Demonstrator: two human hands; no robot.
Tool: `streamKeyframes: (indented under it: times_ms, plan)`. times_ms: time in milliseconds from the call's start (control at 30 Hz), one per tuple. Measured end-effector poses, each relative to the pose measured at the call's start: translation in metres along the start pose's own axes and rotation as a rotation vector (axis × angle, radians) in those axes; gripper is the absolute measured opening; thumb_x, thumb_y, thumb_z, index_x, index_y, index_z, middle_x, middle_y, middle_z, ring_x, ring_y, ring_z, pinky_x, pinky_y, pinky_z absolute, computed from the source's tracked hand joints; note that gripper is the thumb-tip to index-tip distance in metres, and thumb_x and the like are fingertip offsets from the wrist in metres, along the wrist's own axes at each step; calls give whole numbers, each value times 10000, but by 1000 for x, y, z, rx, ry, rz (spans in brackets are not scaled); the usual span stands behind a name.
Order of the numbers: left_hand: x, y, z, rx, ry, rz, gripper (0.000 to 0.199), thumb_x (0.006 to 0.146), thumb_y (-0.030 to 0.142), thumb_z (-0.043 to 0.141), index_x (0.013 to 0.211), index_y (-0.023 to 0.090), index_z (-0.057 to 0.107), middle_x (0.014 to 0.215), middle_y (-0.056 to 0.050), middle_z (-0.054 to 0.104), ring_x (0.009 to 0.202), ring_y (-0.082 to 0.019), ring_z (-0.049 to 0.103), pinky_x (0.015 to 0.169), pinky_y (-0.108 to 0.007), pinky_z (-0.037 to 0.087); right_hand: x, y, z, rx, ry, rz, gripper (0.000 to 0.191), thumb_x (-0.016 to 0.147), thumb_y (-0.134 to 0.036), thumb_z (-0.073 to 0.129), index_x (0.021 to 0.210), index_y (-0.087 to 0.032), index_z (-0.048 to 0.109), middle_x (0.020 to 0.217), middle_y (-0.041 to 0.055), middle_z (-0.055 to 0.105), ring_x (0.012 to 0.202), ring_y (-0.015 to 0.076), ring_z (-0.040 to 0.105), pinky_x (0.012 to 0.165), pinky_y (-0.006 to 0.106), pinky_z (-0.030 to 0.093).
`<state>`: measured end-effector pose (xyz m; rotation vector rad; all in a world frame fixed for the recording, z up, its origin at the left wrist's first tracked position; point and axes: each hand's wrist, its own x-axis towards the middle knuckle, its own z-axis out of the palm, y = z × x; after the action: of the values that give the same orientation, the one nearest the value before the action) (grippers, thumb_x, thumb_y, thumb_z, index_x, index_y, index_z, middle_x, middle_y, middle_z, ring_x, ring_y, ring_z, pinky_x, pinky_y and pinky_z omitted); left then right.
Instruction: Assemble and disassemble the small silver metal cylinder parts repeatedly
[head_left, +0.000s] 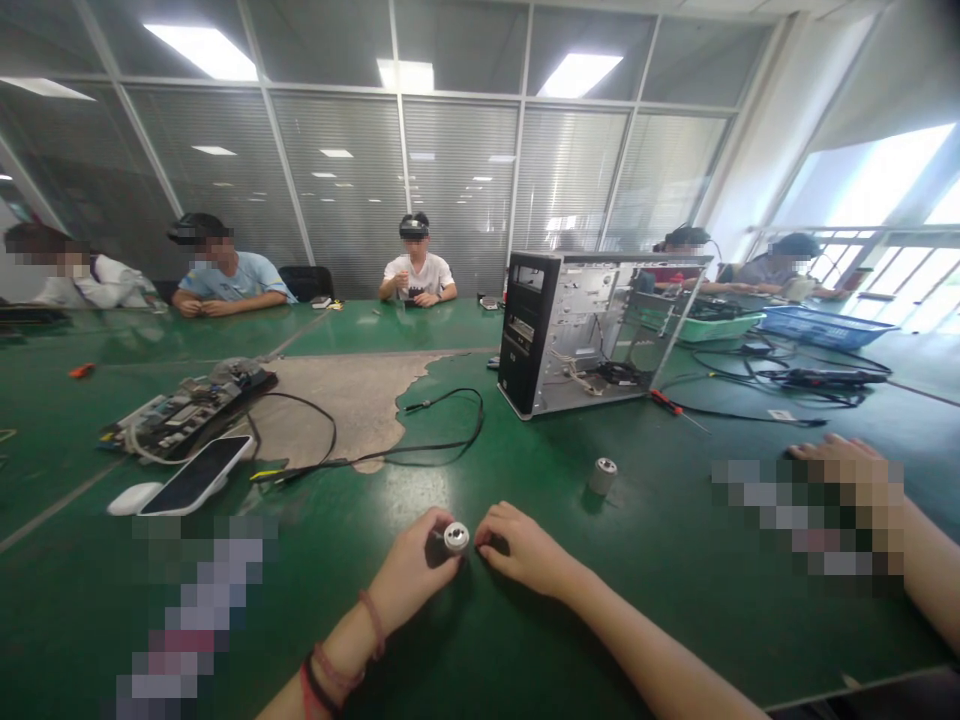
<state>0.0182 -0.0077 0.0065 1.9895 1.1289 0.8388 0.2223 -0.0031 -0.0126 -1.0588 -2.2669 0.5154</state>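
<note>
While a metal cylinder (456,540) is grasped upright in the left hand (420,557), a second cylinder (603,477) is seen standing apart.

The held piece is enclosed between thumb and fingers, just above or on the green table (360,665); which cannot be told. Just beside it, the right hand (523,545) is loosely curled, with nothing seen in its fingers. Only the grasp can be judged done; the second cylinder, untouched, appears to be left for handling. Beyond, an open computer case (525,335) and a screwdriver (666,403) are seen, both unattended.
</note>
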Motion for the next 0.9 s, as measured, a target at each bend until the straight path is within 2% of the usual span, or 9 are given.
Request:
streamKeyframes:
  times_ms: [200,433,567,900]
  plan:
    - [0,2,0,3,-2,-11,239,677,112,566,905,185,553,871,-15,630,826,-176,594,770,-271,458,0,2,-1,-18,-30,-7,197,688,-106,619,857,-207,607,832,20,590,834,192,523,745,301,433]
    - [0,1,0,-14,-1,-3,266,672,119,591,925,186,544,898,-23,624,849,-183,591,786,-284,457,0,-6,-5,-31,-38,6,301,692,-157,651,980,-208,582,942,41,606,891,212,524,792,335,423]
    - [-1,-2,1,-17,44,-15,358,635,132,648,970,192,536,974,-37,616,900,-201,579,823,-315,452,0,-10,2,21,-5,-19,366,702,-207,672,1051,-214,563,1028,53,604,950,225,525,838,360,399]
    - [-1,-1,-1,-32,18,-9,338,673,192,661,994,194,553,994,-47,631,913,-212,587,833,-329,463,7,-13,20,163,120,62,355,705,-257,690,1035,-215,564,1004,47,622,936,218,550,837,350,394]
